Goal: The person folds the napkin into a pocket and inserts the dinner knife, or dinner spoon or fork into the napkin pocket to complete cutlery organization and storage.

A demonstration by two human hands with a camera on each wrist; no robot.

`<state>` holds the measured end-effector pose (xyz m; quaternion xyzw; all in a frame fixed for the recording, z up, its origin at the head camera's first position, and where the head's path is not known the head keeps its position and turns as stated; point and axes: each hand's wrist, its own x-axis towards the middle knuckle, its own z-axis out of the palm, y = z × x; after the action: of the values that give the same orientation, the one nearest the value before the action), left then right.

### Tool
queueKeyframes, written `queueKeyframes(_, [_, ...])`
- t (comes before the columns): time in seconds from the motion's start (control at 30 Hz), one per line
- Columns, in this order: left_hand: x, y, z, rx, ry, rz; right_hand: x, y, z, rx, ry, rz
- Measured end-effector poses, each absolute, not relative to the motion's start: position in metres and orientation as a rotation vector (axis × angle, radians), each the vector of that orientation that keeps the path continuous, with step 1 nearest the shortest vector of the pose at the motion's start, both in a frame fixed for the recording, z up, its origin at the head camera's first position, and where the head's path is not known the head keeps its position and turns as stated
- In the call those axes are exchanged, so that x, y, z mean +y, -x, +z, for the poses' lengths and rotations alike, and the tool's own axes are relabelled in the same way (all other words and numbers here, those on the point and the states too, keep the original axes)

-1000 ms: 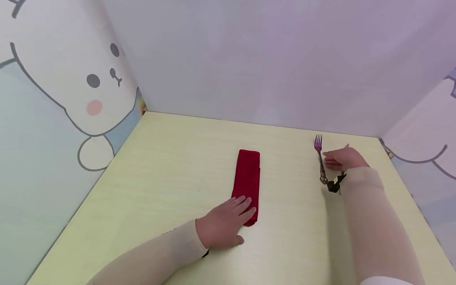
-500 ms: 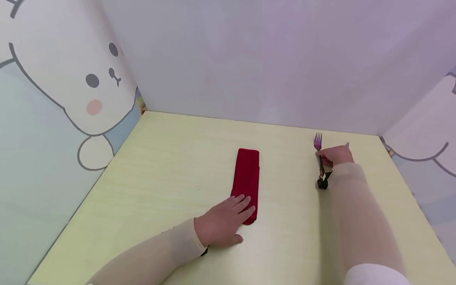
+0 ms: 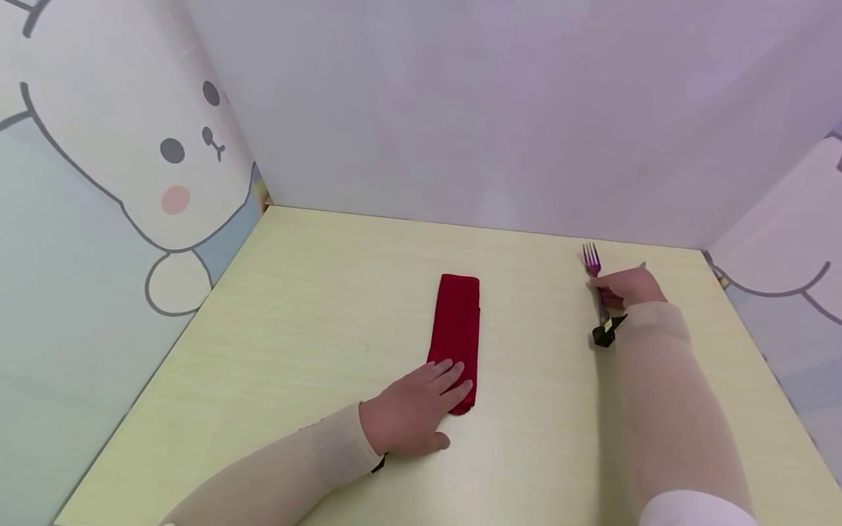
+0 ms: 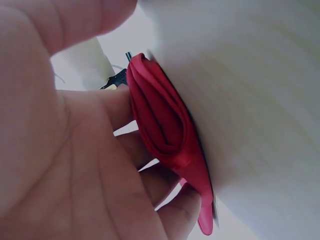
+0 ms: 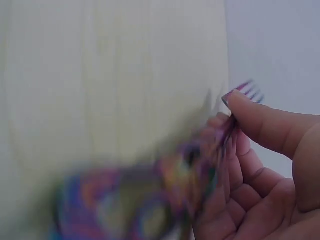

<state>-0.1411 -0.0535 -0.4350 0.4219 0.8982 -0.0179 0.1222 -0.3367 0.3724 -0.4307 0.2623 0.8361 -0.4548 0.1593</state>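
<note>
A folded red cloth (image 3: 456, 318) lies lengthwise on the table. My left hand (image 3: 411, 413) rests on its near end with fingers extended. In the left wrist view the rolled layers of the red cloth (image 4: 159, 112) show beneath those fingers. Farther right, my right hand (image 3: 631, 286) pinches a purplish metal fork (image 3: 592, 261) at its neck, tines pointing away. The right wrist view has the thumb over the fork's neck and the ornate, multicoloured fork handle (image 5: 175, 180) blurred close to the camera. A small pointed tip (image 3: 642, 265) shows behind my right hand; the rest of it is hidden.
The pale wooden table (image 3: 316, 292) ends at a plain light back wall (image 3: 460, 117). A left side panel (image 3: 177, 183) carries a cartoon animal, and another printed panel (image 3: 783, 248) stands on the right.
My right hand has moved left to the fork and taken hold of it at the neck. The fork has since shifted slightly right and tilted. My left hand has stayed on the cloth.
</note>
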Motion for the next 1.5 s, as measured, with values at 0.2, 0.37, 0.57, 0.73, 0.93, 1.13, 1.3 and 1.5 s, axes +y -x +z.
queueKeyframes(0.2, [-0.054, 0.141, -0.434, 2.616, -1.219, -0.051, 0.376, 0.334, -0.428, 2.176, -0.798, -1.568])
queueKeyframes(0.37, [-0.053, 0.141, -0.436, 2.616, -1.210, -0.037, 0.369, 0.329, -0.420, 1.914, -0.774, -1.788])
queueKeyframes(0.57, [-0.052, 0.142, -0.435, 2.615, -1.200, -0.059, 0.354, 0.325, -0.415, 1.832, -0.698, -1.880])
queueKeyframes(0.73, [-0.054, 0.141, -0.434, 2.616, -1.203, -0.064, 0.337, 0.327, -0.425, 1.815, -0.592, -1.948])
queueKeyframes(0.93, [-0.054, 0.141, -0.432, 2.612, -1.219, -0.064, 0.302, 0.327, -0.436, 1.915, -0.338, -1.838])
queueKeyframes(1.13, [-0.051, 0.142, -0.431, 2.602, -1.220, -0.067, 0.261, 0.320, -0.434, 2.022, -0.179, -1.625])
queueKeyframes(1.3, [-0.051, 0.142, -0.433, 2.600, -1.205, -0.059, 0.227, 0.314, -0.429, 1.945, -0.108, -1.634])
queueKeyframes(1.5, [-0.053, 0.142, -0.433, 2.598, -1.196, -0.030, 0.200, 0.310, -0.423, 1.909, -0.041, -1.672])
